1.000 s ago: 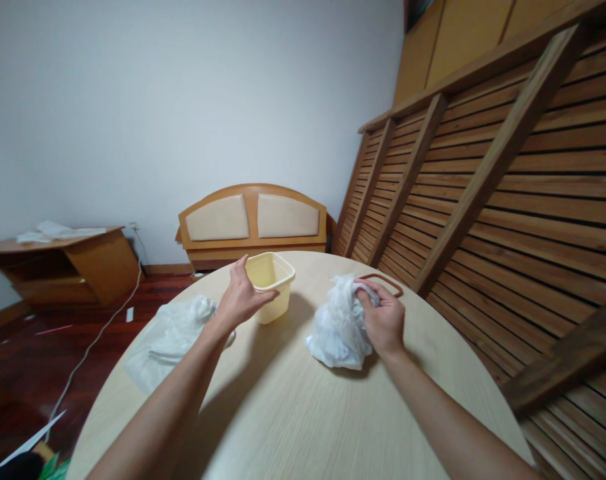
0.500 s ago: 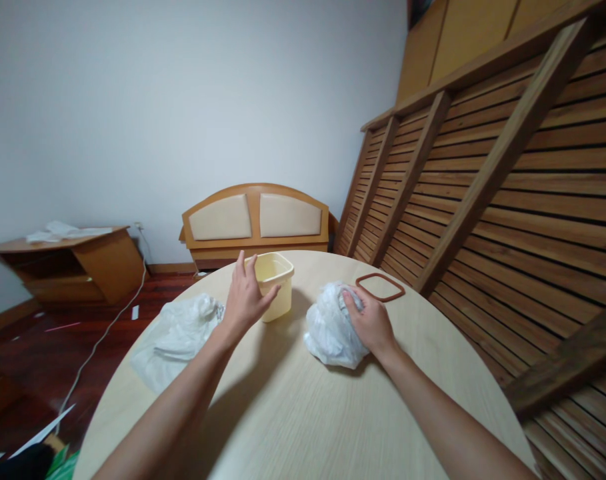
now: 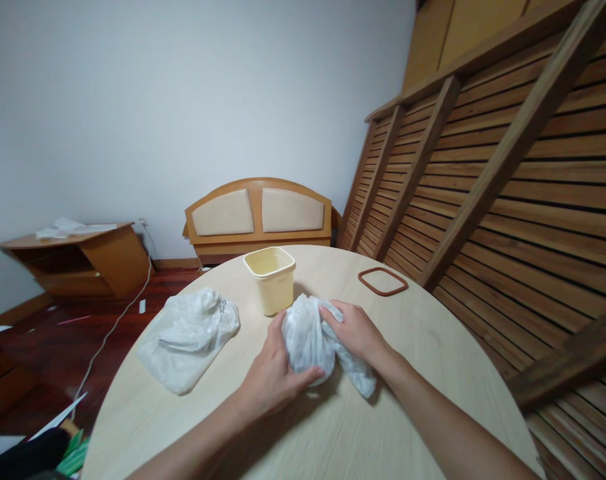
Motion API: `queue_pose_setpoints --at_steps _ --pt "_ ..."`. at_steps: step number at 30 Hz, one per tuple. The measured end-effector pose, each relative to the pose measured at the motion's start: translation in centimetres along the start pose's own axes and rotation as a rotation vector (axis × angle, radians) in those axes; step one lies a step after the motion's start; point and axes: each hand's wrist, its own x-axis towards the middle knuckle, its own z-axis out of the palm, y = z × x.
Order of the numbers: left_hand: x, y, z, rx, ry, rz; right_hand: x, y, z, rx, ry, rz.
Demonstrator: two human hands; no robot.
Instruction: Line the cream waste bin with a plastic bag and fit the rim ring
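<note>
A crumpled white plastic bag (image 3: pixel 310 340) is gathered between my two hands, just above or on the round table. My left hand (image 3: pixel 277 367) wraps its left and lower side, thumb across the front. On the upper right, my right hand (image 3: pixel 353 330) grips the bunched plastic, and a loose end of the bag hangs below it. Behind the bag stands an upright, pale yellow plastic bin (image 3: pixel 273 283) with a rounded square rim. A second white plastic bag (image 3: pixel 190 340) lies crumpled to the left. What the held bag contains, if anything, I cannot tell.
A brown rounded-square ring (image 3: pixel 383 291) lies flat toward the right back edge of the round pale wood table (image 3: pixel 423 373). Slatted wooden panels (image 3: pixel 483 220) lean close on the right. Beyond the table are a headboard (image 3: pixel 257 233) and a low cabinet (image 3: pixel 93 263).
My left hand has left the bin's side and come down onto the bag in front. My right hand has shifted the bag slightly left and nearer, and one end now hangs loose.
</note>
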Motion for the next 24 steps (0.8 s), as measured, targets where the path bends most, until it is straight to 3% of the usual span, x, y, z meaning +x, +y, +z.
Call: queue_pose_setpoints --at_steps 7,10,13,16,20,24 --pt "1.4 -1.6 -1.7 -0.194 0.03 -0.043 0.3 0.3 -0.3 0.233 -0.058 -0.004" --pt "2.5 -2.0 -3.1 -0.327 -0.01 -0.102 0.8 0.8 -1.1 0.303 -0.041 0.005" --pt "3.3 -2.3 -4.7 -0.368 0.044 -0.125 1.0 1.3 -1.8 0.326 -0.039 -0.002" --pt "3.7 -2.3 -5.7 -0.35 0.164 -0.103 1.0 1.6 -2.3 0.094 0.003 -0.041" --pt "3.2 -1.9 -5.1 -0.175 0.332 -0.019 0.8 2.2 -2.9 -0.348 0.075 -0.03" --pt "1.8 -1.4 -3.2 0.004 0.263 0.079 1.0 3.1 -2.9 -0.537 0.111 -0.102"
